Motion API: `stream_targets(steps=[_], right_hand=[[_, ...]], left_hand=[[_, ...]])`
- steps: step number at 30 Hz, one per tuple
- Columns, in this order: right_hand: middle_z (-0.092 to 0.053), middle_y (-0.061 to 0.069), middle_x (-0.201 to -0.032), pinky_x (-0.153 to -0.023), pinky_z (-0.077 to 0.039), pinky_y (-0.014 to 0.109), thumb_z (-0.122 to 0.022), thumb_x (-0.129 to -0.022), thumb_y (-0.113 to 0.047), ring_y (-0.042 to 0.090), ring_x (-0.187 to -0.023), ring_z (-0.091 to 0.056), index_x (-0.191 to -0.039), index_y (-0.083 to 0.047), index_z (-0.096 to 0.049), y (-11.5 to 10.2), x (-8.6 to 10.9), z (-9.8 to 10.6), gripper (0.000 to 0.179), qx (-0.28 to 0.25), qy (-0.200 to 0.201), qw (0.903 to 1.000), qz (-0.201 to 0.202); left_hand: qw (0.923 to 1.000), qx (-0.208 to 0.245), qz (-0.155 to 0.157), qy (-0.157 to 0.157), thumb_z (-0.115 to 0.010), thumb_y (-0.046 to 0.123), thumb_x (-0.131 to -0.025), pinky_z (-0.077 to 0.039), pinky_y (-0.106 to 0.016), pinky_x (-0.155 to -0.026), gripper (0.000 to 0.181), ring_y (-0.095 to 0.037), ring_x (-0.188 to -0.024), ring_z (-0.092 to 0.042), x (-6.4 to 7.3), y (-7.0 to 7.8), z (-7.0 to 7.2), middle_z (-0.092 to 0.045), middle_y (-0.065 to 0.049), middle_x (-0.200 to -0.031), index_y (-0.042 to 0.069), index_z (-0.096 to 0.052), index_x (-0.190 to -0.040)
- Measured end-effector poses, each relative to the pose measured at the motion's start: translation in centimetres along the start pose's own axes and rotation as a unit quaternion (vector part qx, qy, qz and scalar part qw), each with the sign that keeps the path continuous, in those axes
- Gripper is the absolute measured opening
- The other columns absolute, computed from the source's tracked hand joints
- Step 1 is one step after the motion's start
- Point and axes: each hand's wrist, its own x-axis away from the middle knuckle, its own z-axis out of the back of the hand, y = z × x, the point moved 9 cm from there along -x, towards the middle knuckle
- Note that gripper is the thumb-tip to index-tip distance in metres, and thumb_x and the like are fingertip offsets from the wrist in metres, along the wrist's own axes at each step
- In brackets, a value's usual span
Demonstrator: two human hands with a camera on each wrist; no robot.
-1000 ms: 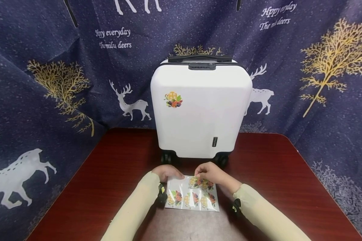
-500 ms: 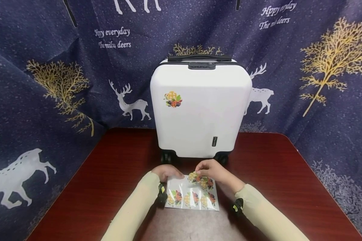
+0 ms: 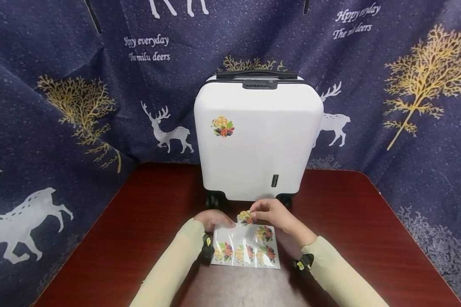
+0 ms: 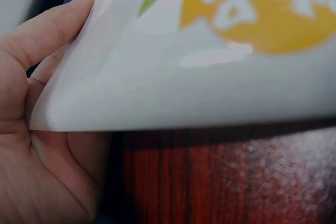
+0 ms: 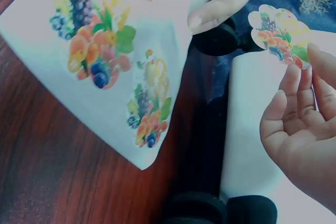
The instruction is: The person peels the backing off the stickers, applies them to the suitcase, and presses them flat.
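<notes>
My left hand (image 3: 214, 219) grips the upper left edge of a glossy white sticker sheet (image 3: 230, 234), thumb on top and fingers beneath, as the left wrist view shows. Several fruit-print stickers are on the sheet. Between thumb and index finger, my right hand (image 3: 273, 212) pinches a peeled fruit sticker (image 3: 246, 218) by its edge, just above the sheet's top edge. In the right wrist view this loose sticker (image 5: 281, 35) has a scalloped outline. A white suitcase (image 3: 257, 149) stands upright behind both hands, with one fruit sticker (image 3: 223, 127) on its upper left front.
The dark red wooden table (image 3: 161, 192) carries the suitcase on its black wheels (image 3: 214, 198). A navy cloth (image 3: 146, 85) printed with deer and golden trees hangs behind. Bands with small devices (image 3: 304, 262) sit on both wrists.
The right hand has peeled the sticker off the sheet and lifted it slightly up and away, leaving a bare patch in the top row. The left hand has stayed at the sheet's edge.
</notes>
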Motion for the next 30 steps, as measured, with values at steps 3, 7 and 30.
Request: stream_targets(steps=[3,7,30], right_hand=[[-0.074,0.016,-0.101,-0.081,-0.058,0.028,-0.072,-0.095,-0.013,0.007,-0.086,-0.066,-0.104,0.003,-0.072,-0.3,0.0,0.5,0.018,-0.002,0.019,0.9998,-0.003],[-0.075,0.018,-0.103,-0.080,-0.057,0.026,-0.071,-0.095,-0.010,0.006,-0.087,-0.065,-0.104,0.004,-0.072,-0.9,0.0,1.1,0.017,-0.007,0.043,0.9990,-0.002],[-0.072,-0.003,-0.098,-0.090,-0.054,0.030,-0.069,-0.098,-0.018,0.008,-0.093,-0.065,-0.111,0.001,-0.071,-5.9,0.1,4.6,0.023,-0.022,0.081,0.9965,0.005]], left_hand=[[1.0000,-0.002,0.000,-0.001,-0.068,0.011,-0.094,-0.063,-0.033,-0.077,0.027,-0.015,-0.077,-0.071,-0.1,0.0,0.0,-0.077,-0.011,-0.094,-0.005,-0.072,-0.116],[1.0000,-0.006,-0.002,0.003,-0.069,0.011,-0.093,-0.063,-0.033,-0.077,0.025,-0.015,-0.076,-0.071,-0.2,0.1,0.1,-0.076,-0.010,-0.091,-0.005,-0.073,-0.112],[0.9999,0.004,-0.011,0.007,-0.068,0.008,-0.093,-0.063,-0.033,-0.078,0.025,-0.015,-0.077,-0.070,0.0,-0.1,0.3,-0.075,-0.008,-0.091,-0.007,-0.073,-0.113]])
